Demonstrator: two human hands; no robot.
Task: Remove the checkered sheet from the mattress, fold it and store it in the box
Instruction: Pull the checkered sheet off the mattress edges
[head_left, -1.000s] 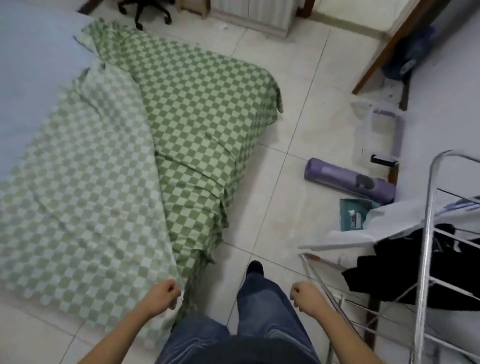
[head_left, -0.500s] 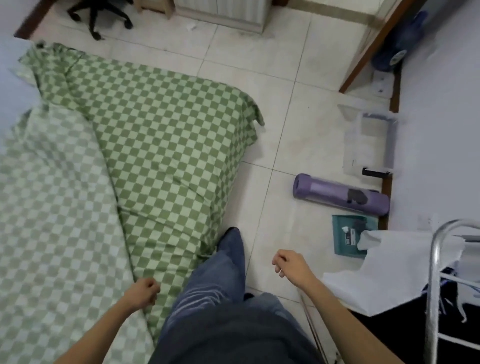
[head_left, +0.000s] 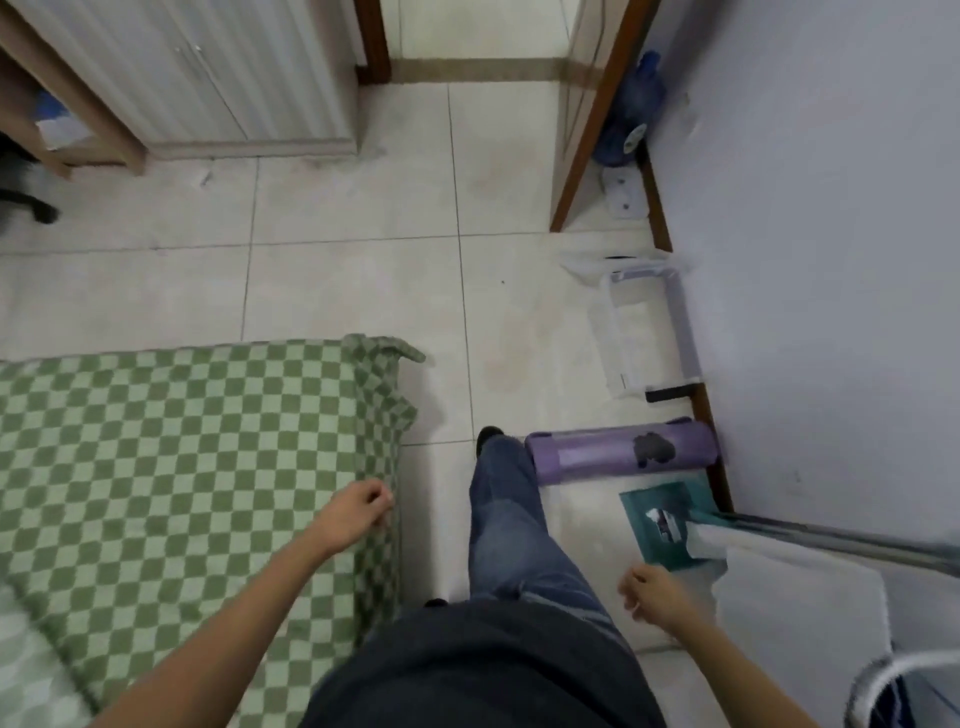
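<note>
The green-and-white checkered sheet (head_left: 182, 441) covers the mattress at the left, and its far right corner (head_left: 387, 353) is bunched and hangs over the edge. My left hand (head_left: 358, 512) hovers over the sheet's right edge with loosely curled fingers; no cloth shows between them. My right hand (head_left: 652, 592) hangs loosely curled over the floor and holds nothing. A clear plastic box (head_left: 639, 338) stands against the right wall, past the mattress corner. My jeans leg (head_left: 506, 514) steps forward between the mattress and the box.
A rolled purple mat (head_left: 587, 457) and a teal packet (head_left: 670, 525) lie by the right wall. A metal drying rack (head_left: 841, 543) with white cloth (head_left: 800, 603) is at the lower right. A white cabinet (head_left: 208, 78), a wooden door (head_left: 587, 114) and a blue bottle (head_left: 631, 109) stand ahead.
I have walked forward along the mattress's right side, so its far corner and the box are now close. My left hand has moved along the sheet's edge; the sheet itself lies unchanged.
</note>
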